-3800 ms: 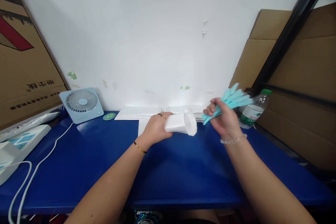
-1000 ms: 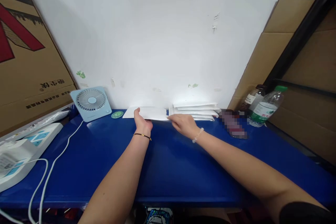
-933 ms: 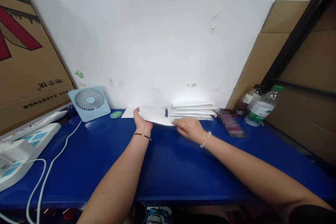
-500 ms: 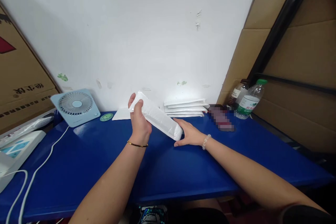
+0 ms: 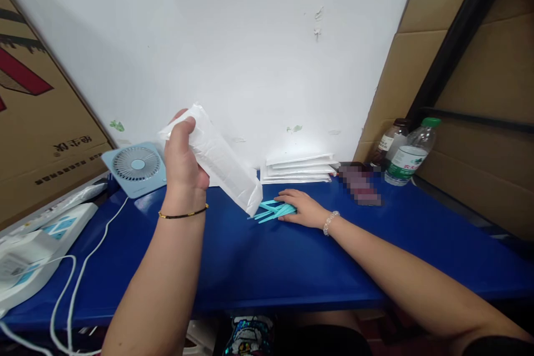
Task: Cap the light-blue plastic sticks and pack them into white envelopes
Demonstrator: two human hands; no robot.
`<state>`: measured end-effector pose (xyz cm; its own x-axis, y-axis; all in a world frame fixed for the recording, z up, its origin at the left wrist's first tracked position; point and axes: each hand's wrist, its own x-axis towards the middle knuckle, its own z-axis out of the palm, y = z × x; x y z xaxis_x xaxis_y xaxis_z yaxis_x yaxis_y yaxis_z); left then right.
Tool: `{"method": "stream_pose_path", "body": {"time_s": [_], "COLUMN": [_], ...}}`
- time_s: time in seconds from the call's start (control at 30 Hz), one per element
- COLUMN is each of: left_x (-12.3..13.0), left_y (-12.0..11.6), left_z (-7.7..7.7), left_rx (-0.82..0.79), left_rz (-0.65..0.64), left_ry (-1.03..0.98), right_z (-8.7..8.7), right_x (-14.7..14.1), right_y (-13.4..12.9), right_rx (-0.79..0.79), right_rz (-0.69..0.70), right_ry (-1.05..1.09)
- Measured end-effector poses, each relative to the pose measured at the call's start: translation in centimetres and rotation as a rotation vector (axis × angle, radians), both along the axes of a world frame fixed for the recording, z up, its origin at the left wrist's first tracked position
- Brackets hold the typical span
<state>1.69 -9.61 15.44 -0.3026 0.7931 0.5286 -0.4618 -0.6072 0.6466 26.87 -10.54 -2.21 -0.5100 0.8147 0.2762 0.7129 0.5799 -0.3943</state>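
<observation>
My left hand (image 5: 183,158) is closed around the upper end of a white bubble mailer (image 5: 223,156), which tilts down to the right above the desk. Just beyond its lower corner lies a loose bundle of thin turquoise plastic sticks (image 5: 273,210) on the blue desktop. My right hand (image 5: 304,208) has its fingers curled over the right part of that bundle, hiding some of it. The sticks' exact kind is too small to make out. Against the wall, a stack of white mailers (image 5: 298,169) sits behind my right hand.
A light blue fan (image 5: 137,164) and a white power strip (image 5: 62,258) with cables are on the left of the blue desk (image 5: 250,272). At right stand a green-capped bottle (image 5: 411,156) and a brown-capped bottle (image 5: 387,142). Cardboard (image 5: 417,50) leans beside them.
The mailer has been lifted up and left by my left hand, and its lower end has parted from my right hand. The turquoise sticks have come into view under my right fingers.
</observation>
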Motion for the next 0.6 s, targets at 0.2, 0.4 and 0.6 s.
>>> {"method": "stream_pose_path", "body": {"time_s": [0.2, 0.4, 0.6], "left_x": [-1.6, -1.2, -0.3], "left_y": [-1.1, -0.4, 1.9], "left_z": [2.9, 0.4, -8.6], "left_rx": [0.119, 0.019, -0.436], "left_rz": [0.066, 0.252, 0.113], "left_ry": [0.141, 0.416, 0.830], "right_z": [0.2, 0.8, 1.3], "right_x": [0.1, 0.4, 2.6], "right_y": [-0.2, -0.5, -0.1], "right_rx": [-0.034, -0.077, -0.043], "right_rz": [0.001, 0.101, -0.036], "right_ry": [0.006, 0.044, 0.210]}}
